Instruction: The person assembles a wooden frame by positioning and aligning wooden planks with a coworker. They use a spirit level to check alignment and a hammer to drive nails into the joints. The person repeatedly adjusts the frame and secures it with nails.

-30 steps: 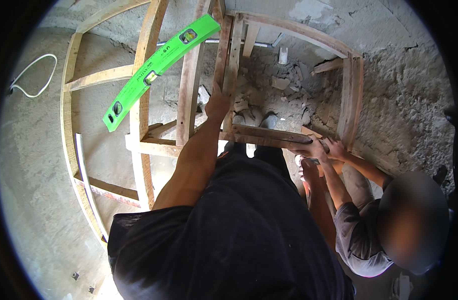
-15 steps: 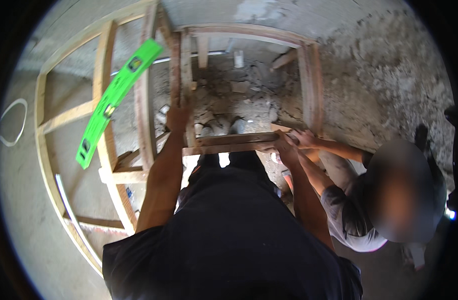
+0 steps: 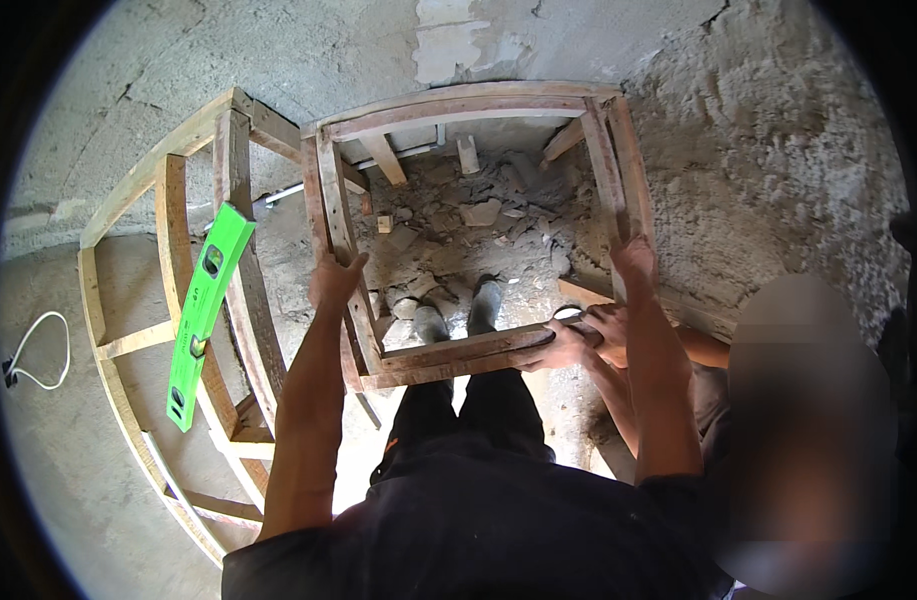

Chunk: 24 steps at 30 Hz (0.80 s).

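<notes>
1. My left hand (image 3: 336, 278) wraps its fingers over the left rail of the wooden frame (image 3: 468, 100). My right hand (image 3: 633, 262) lies flat with its fingers pressed on the right rail. One hand on each side looks meant to keep the frame steady and square.
2. The frame stands on the floor (image 3: 768, 150) against the plastered wall. My boots (image 3: 458, 310) are planted inside it, at its near edge.
3. A co-worker's hands (image 3: 578, 335) clasp the frame's near right corner, where the front rail meets the side, likely bracing that joint. I cannot tell what, if anything, is pinched there.
4. Inside the frame lies loose rubble (image 3: 478, 215): broken chunks, dust and a few short wood offcuts.
5. A second, larger wooden frame (image 3: 168, 210) lies just left of the first, with a green spirit level (image 3: 203, 310) resting across its rails.
6. A white cable (image 3: 38, 350) loops on the floor near its left edge.
</notes>
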Available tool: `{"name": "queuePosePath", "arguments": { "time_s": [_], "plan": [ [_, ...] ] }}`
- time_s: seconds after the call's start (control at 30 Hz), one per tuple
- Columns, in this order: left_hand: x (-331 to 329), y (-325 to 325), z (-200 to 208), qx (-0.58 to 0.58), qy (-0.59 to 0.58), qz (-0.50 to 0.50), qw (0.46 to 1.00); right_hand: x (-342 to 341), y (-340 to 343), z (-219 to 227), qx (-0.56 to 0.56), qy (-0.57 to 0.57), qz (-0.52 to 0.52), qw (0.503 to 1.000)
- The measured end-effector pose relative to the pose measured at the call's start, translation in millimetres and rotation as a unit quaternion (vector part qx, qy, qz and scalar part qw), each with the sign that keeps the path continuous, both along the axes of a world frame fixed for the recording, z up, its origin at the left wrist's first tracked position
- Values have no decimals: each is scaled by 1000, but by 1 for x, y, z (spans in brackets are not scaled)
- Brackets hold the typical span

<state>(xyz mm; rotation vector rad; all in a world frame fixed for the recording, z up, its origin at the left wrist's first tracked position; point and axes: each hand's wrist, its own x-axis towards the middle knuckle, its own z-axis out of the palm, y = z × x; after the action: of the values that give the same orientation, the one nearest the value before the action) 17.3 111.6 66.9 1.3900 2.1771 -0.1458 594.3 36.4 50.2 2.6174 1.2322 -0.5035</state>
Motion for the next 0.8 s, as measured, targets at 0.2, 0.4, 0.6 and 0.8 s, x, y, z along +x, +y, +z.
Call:
{"name": "queuePosePath", "arguments": {
  "time_s": [0.2,0.4,0.6,0.8],
  "plan": [
    [7,4,-2,-21,43,3,999,24,28,-32,-31,104,-52,993],
    [-3,9,-17,-8,27,-19,999,41,31,-69,27,105,-58,992],
    [-16,-1,-19,45,-10,-22,999,37,20,-33,60,150,-113,980],
    [-14,-14,-6,77,11,-5,997,43,7,-34,181,142,-68,971]
  ]
}}
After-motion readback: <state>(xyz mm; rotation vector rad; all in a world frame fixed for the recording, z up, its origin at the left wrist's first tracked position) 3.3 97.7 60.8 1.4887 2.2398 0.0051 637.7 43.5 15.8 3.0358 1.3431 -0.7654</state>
